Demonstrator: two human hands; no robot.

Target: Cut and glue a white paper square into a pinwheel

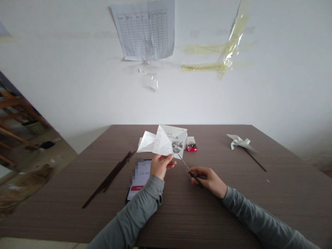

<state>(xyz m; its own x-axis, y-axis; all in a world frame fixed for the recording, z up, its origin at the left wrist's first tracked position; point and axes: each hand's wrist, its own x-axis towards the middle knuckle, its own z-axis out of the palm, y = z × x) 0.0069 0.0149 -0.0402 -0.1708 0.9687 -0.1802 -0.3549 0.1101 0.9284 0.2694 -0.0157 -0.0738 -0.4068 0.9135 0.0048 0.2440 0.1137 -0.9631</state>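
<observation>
My left hand (159, 166) pinches the lower edge of a printed square of paper (166, 138), raised above the table and marked with diagonal creases. In my right hand (212, 181) is a pair of scissors (184, 162) with dark handles. Their metal blades reach up and left to the paper's lower edge, near its printed picture. Whether the blades are apart or together cannot be made out. Behind the raised square lies more folded printed paper (146, 141), partly covered by it.
A small red box of metal pins (192, 147) stands behind the hands. At right lies a paper pinwheel (240, 142) on a dark stick. Several dark sticks (111, 176) and a phone (141, 173) lie at left on the brown table (181, 221), which meets a white wall.
</observation>
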